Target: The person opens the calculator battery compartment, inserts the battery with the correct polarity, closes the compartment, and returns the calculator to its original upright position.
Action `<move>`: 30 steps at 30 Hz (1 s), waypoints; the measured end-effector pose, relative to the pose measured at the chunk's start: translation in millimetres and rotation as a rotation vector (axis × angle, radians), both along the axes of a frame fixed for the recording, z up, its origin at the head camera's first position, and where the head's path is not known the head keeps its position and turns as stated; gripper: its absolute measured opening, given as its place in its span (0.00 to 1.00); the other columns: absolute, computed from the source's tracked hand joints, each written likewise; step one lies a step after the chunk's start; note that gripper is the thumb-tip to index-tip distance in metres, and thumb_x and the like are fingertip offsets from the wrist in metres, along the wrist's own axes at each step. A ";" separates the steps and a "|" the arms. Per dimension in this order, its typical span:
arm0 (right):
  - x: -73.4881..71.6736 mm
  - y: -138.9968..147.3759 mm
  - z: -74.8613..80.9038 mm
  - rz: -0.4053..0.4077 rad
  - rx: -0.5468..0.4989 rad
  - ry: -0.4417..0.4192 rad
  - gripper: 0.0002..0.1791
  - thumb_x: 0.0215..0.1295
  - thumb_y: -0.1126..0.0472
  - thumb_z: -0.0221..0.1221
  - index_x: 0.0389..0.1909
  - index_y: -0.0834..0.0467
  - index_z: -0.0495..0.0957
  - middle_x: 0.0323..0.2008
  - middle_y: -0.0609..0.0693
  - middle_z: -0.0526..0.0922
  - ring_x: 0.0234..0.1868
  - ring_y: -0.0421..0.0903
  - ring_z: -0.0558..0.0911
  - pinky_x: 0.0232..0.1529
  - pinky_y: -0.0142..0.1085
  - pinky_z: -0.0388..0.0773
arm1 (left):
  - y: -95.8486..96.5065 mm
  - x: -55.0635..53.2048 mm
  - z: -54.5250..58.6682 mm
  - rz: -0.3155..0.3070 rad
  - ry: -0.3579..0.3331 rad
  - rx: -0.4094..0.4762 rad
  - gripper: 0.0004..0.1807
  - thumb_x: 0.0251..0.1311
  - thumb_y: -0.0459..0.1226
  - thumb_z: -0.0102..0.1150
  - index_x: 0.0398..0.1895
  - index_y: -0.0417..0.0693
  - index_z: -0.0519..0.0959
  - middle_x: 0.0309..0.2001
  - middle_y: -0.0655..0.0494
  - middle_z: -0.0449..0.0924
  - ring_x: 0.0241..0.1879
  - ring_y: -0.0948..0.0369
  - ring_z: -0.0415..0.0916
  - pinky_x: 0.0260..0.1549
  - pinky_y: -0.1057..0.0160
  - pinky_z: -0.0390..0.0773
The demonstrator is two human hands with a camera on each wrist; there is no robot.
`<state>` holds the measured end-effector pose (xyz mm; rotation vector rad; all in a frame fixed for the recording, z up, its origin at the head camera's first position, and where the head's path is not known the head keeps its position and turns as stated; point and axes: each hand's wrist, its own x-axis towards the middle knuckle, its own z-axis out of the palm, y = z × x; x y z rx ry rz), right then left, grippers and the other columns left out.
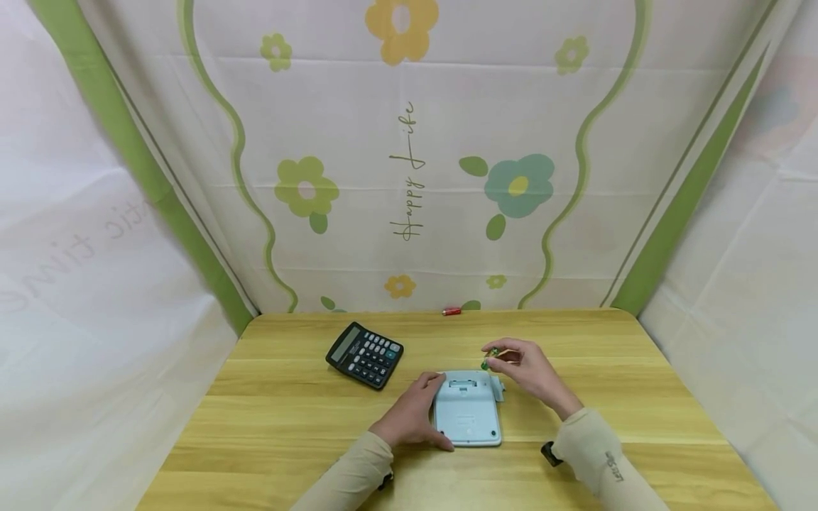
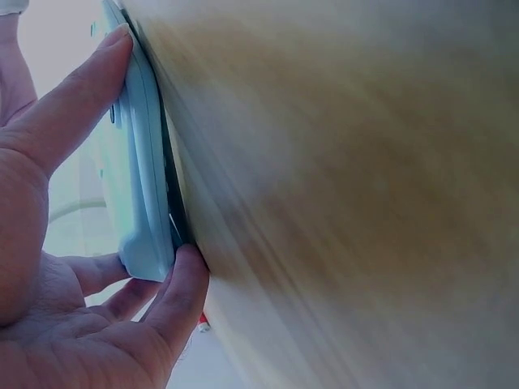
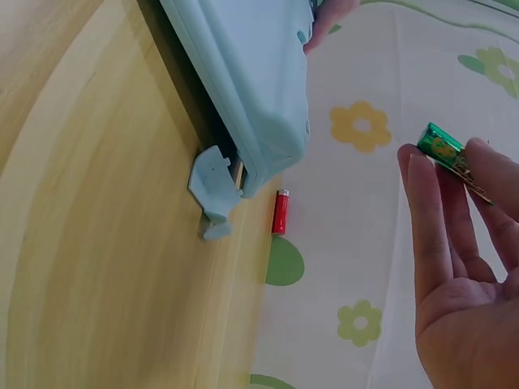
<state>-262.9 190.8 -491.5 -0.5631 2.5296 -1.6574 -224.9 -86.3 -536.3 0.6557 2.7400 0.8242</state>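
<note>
Right sleeve [image 1: 594,443], beige, print unclear, over the counter's [image 1: 255,411] near right. Green battery [image 3: 442,146], aslant, pinched in the right hand's [image 1: 533,369] fingers; slot [image 1: 463,384] leftward and nearer, long axis parallel to the far edge. Pale blue device [image 1: 466,408], near middle, left hand [image 1: 412,415] gripping its left side. Black calculator [image 1: 366,356], far left. Red battery [image 1: 451,311], far edge. Backdrop [image 1: 434,248], lettered "Happy Life."

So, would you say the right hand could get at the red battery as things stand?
Probably yes: nothing seems to stand between the right hand and the red battery at the far edge of the table, though its fingers would likely need to release the green battery first.
</note>
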 end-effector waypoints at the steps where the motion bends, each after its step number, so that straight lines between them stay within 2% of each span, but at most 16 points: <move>1: -0.6 -1.1 -0.3 -0.001 0.012 0.004 0.14 0.71 0.56 0.66 0.55 0.54 0.85 0.46 0.54 0.88 0.46 0.58 0.89 0.45 0.42 0.88 | -0.2 -0.2 0.1 -0.002 -0.001 0.001 0.71 0.35 0.60 0.86 0.83 0.48 0.56 0.78 0.50 0.59 0.75 0.52 0.64 0.72 0.50 0.70; 3: -1.8 -3.3 -1.5 0.003 0.020 0.009 0.16 0.72 0.56 0.65 0.58 0.55 0.84 0.47 0.56 0.88 0.46 0.58 0.89 0.43 0.39 0.88 | -0.4 -0.7 0.1 -0.002 -0.006 0.004 0.71 0.35 0.60 0.86 0.83 0.49 0.56 0.78 0.51 0.59 0.75 0.52 0.64 0.72 0.50 0.70; 8: -4.7 -11.6 -5.4 0.014 0.037 0.032 0.20 0.74 0.57 0.63 0.64 0.57 0.81 0.49 0.60 0.85 0.44 0.51 0.88 0.45 0.48 0.88 | -0.4 -0.9 0.0 -0.001 -0.008 0.006 0.71 0.35 0.60 0.86 0.83 0.49 0.56 0.78 0.51 0.59 0.74 0.52 0.64 0.72 0.49 0.70; 10: -6.0 -15.7 -7.3 0.020 0.052 0.047 0.21 0.74 0.58 0.63 0.65 0.57 0.79 0.49 0.59 0.85 0.43 0.47 0.88 0.44 0.47 0.88 | -0.3 -0.8 0.1 -0.001 -0.006 0.006 0.71 0.35 0.60 0.86 0.83 0.49 0.56 0.78 0.51 0.59 0.74 0.52 0.64 0.72 0.49 0.70; 17: -9.6 -28.9 -16.6 0.084 0.171 0.152 0.13 0.70 0.62 0.67 0.53 0.55 0.82 0.45 0.49 0.87 0.42 0.42 0.86 0.41 0.31 0.85 | -0.1 -1.2 -0.2 -0.004 0.005 0.015 0.71 0.35 0.59 0.86 0.83 0.50 0.56 0.77 0.52 0.60 0.73 0.52 0.65 0.71 0.49 0.71; 22: -12.2 -37.0 -22.9 0.133 0.232 0.226 0.12 0.66 0.64 0.70 0.49 0.56 0.88 0.44 0.47 0.90 0.41 0.40 0.88 0.41 0.30 0.86 | 0.6 -1.0 0.2 0.002 -0.003 0.019 0.70 0.35 0.59 0.86 0.82 0.51 0.57 0.77 0.53 0.61 0.72 0.54 0.66 0.70 0.50 0.72; 26: -13.0 -43.6 -26.6 0.148 0.254 0.263 0.13 0.64 0.65 0.70 0.49 0.54 0.89 0.42 0.45 0.90 0.40 0.38 0.88 0.41 0.29 0.85 | 0.7 0.0 1.2 0.004 -0.007 0.021 0.69 0.35 0.59 0.86 0.82 0.52 0.57 0.76 0.53 0.61 0.71 0.55 0.67 0.69 0.50 0.73; 30: -13.1 -48.8 -28.8 0.171 0.319 0.340 0.13 0.64 0.65 0.71 0.49 0.53 0.90 0.39 0.44 0.90 0.38 0.35 0.86 0.39 0.28 0.84 | 0.6 0.2 1.4 0.002 -0.010 0.020 0.69 0.36 0.59 0.86 0.83 0.53 0.57 0.76 0.54 0.61 0.70 0.55 0.67 0.69 0.51 0.73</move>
